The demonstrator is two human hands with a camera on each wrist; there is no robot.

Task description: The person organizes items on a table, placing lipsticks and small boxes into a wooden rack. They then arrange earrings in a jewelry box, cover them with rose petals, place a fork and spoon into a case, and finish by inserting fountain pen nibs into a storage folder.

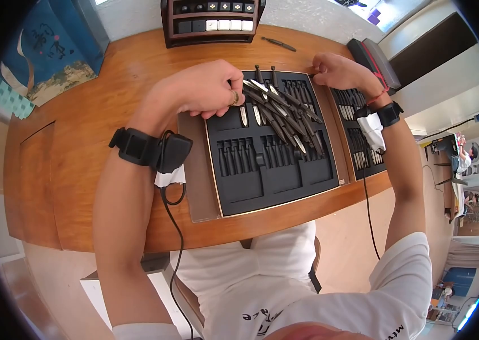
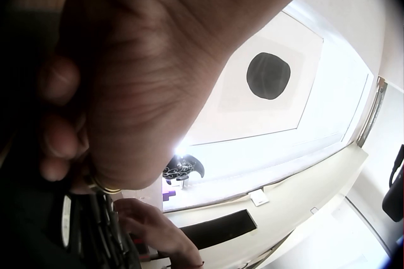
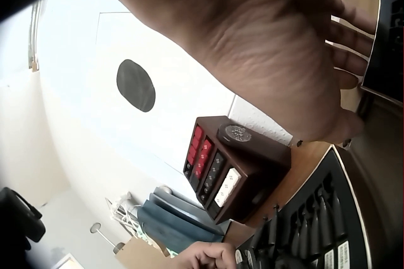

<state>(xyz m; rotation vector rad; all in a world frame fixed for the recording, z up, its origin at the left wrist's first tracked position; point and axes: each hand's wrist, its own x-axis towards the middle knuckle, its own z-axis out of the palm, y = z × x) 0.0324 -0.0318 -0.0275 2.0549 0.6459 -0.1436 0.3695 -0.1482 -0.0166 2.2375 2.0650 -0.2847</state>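
Note:
A black moulded tray (image 1: pixel 245 192) lies on the wooden table, its upper part covered by a loose pile of dark, slim pen-like pieces (image 1: pixel 287 116) with pale ends. My left hand (image 1: pixel 208 90) is over the tray's upper left corner, fingers curled, a ring on one finger, fingertips right at the pile's edge. I cannot tell whether it pinches a piece. At the gap between this tray and a second tray (image 1: pixel 358 133) is my right hand (image 1: pixel 341 72). Its fingers (image 3: pixel 350 42) are loosely extended near a tray corner, the thumb apart from them.
At the back of the table stands a dark wooden rack (image 1: pixel 211 25) of black and white blocks. One loose dark piece (image 1: pixel 279 43) lies behind the trays. A dark case (image 1: pixel 372 59) stands at the back right, a blue bag (image 1: pixel 58 48) at the left. Cables hang from both wrist cameras.

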